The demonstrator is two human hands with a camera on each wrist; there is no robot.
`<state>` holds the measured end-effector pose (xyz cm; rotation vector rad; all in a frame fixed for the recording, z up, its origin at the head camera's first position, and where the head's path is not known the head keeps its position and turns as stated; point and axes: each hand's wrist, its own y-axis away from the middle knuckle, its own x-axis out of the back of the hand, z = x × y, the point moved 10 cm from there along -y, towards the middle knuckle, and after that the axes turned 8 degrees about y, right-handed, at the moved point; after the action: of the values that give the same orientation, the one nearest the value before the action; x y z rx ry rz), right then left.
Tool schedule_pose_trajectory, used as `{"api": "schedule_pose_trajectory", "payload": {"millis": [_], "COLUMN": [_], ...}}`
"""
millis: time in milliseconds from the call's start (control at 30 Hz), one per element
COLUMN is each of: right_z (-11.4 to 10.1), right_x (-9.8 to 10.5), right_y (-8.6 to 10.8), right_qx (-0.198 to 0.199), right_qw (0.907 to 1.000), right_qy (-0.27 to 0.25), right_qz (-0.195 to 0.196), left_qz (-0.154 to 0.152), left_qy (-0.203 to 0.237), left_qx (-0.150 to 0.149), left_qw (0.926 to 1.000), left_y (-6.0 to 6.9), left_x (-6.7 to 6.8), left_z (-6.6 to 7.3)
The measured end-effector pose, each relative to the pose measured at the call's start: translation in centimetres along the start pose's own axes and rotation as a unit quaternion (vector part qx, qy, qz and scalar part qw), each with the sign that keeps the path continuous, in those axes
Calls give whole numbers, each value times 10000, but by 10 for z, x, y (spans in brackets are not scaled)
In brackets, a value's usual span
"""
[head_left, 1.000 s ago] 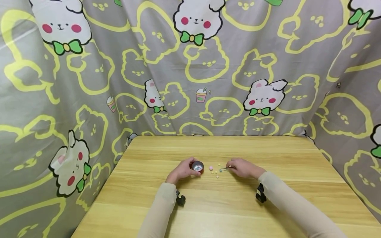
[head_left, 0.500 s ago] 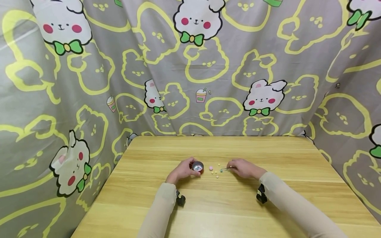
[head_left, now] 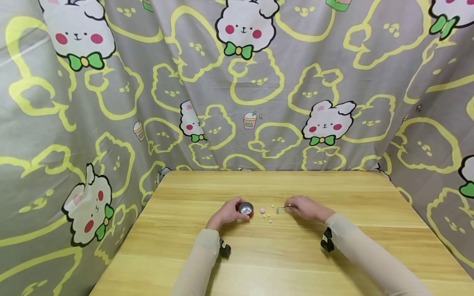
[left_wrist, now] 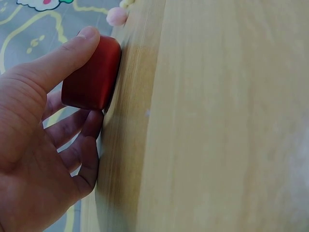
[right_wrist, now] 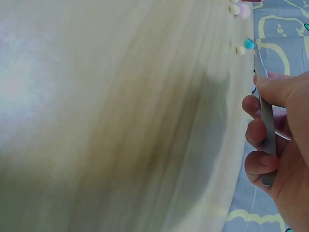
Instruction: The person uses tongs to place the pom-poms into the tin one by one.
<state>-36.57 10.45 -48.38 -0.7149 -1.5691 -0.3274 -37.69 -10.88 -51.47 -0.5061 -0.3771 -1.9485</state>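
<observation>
My left hand grips a small round cup, red outside and silvery inside, which stands on the table; thumb and fingers lie on either side of it. In the left wrist view the cup's red wall shows beneath the thumb. My right hand holds metal tweezers between thumb and fingers, pointing left. At their tips is a small teal pom-pom, seemingly pinched. Between the hands lie a larger pink pom-pom and several small pale yellow pom-poms.
The wooden table runs back to a grey curtain with yellow outlines and white cartoon animals. A similar curtain hangs at each side. Black wrist cameras sit below both sleeves.
My right hand has shifted slightly right and away, and the teal pom-pom has moved along with the tweezer tips. My left hand and the cup stay in place.
</observation>
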Motion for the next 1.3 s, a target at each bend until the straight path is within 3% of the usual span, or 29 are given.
{"api": "schedule_pose_trajectory", "payload": {"millis": [233,600,767,1000,1300], "right_z": [-2,-10,-24,-26,-36], "right_x": [11,18,28,24,19], "right_y": [-7,-25,-32,-47,-63], "right_qx": [-66,-79,250,-61,186], "right_qw": [9999,9996,9989,9993,9996], "right_qy": [-130,-262,-357,-308,-220], "right_qz": [31,-83,147,-191,-65], "left_qz": [12,39,38,19,17], "left_qy": [-73,-111,-97,-63,-28], "left_qx": [-319,-1,-12,-32,21], "left_qw": [9995,9999,9999,10000,10000], "left_y": [3,-1,-1,0,1], "left_x": [1,1,2,2,2], "left_z": [7,-3,-2,0,1]}}
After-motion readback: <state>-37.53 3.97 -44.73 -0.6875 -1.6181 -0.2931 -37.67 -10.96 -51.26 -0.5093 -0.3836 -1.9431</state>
